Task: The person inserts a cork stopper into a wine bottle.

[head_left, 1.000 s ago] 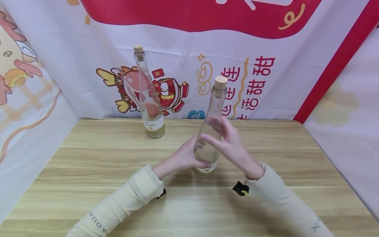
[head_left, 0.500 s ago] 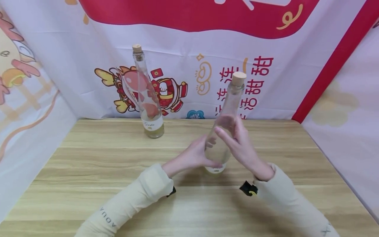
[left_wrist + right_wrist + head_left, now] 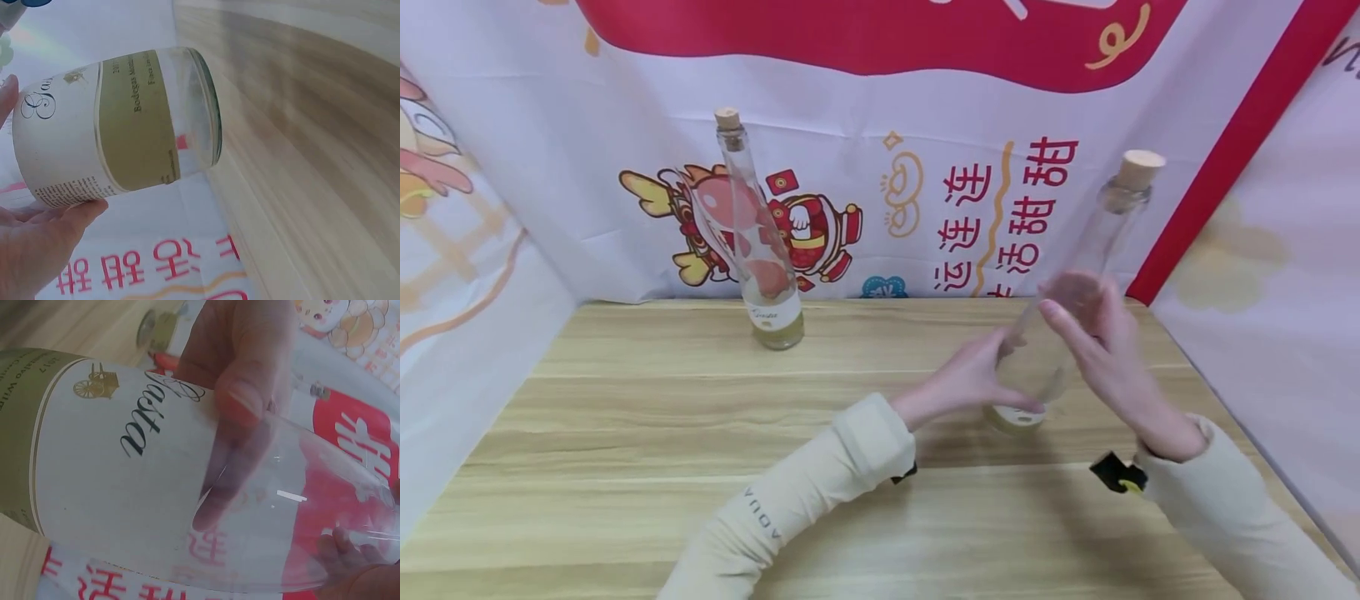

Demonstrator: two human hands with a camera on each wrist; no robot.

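Both hands hold a clear glass bottle [image 3: 1093,237] with a cork stopper [image 3: 1138,169] in its neck. It leans to the right, and its base shows apart from the tabletop in the left wrist view. My left hand [image 3: 958,379] grips the lower body around the white and olive label [image 3: 137,119]. Higher up, my right hand [image 3: 1120,358] grips the body below the neck, thumb on the near side. In the right wrist view the left thumb lies by the label's upper edge, and some right fingertips [image 3: 350,550] show at the lower right.
A second corked glass bottle [image 3: 775,283] stands upright at the back left, with a little yellowish colour at its base. The wood-grain table [image 3: 625,433] meets a printed white and red cloth backdrop [image 3: 880,117] at its far edge. Cloth side walls [image 3: 1285,275] flank it.
Both hands have carried the bottle to the right, and it leans further that way. The head view has turned slightly right. The second bottle has stayed in place.
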